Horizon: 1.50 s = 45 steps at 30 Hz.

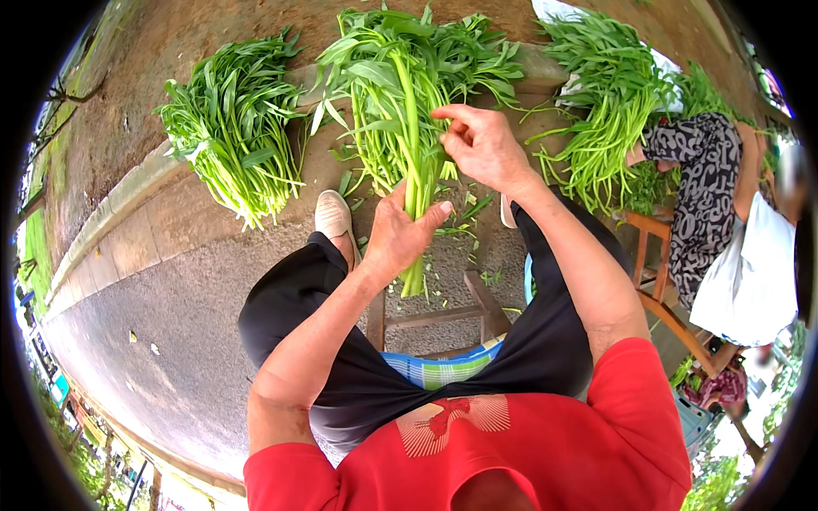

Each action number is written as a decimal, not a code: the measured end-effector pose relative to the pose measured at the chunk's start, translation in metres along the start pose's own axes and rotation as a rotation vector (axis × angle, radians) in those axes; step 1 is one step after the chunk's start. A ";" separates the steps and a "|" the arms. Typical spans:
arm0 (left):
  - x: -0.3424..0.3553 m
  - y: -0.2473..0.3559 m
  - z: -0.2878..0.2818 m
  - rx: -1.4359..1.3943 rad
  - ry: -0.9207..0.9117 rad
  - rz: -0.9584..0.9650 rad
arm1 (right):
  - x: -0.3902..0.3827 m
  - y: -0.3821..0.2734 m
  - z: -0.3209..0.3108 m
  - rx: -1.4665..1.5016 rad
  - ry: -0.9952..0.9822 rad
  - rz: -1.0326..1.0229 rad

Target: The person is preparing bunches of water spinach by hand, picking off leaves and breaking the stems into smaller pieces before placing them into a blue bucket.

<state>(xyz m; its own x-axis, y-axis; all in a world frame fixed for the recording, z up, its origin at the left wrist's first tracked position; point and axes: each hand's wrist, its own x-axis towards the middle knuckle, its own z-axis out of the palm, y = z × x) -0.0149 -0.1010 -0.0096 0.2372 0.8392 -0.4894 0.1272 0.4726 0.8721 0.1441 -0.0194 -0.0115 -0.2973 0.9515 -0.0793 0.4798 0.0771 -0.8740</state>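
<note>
Red shirt (545,447) — stalks (412,153) beyond — wooden chair (683,330) right

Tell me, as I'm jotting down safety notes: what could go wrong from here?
The leafy stalks, gripped low by the left hand, might splay or droop at the top. Leaf scraps on the ground near the beige shoe could be slippery underfoot.

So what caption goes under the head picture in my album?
Left hand grips green stems, right hand close by, piles of greens on both sides.
</note>
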 end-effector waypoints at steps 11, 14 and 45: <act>-0.004 -0.005 0.002 -0.140 -0.005 0.007 | -0.001 0.003 0.006 -0.176 0.124 0.033; -0.004 0.002 0.001 -0.286 -0.023 -0.132 | 0.000 0.009 0.012 -0.047 0.180 0.134; -0.026 0.010 0.002 -0.241 -0.088 -0.090 | 0.019 0.028 0.002 0.730 0.295 0.809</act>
<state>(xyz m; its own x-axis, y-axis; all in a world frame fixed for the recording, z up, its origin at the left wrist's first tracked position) -0.0184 -0.1188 0.0118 0.3195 0.7693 -0.5532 -0.0786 0.6033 0.7936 0.1499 0.0005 -0.0386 0.1351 0.6835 -0.7174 -0.1828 -0.6944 -0.6960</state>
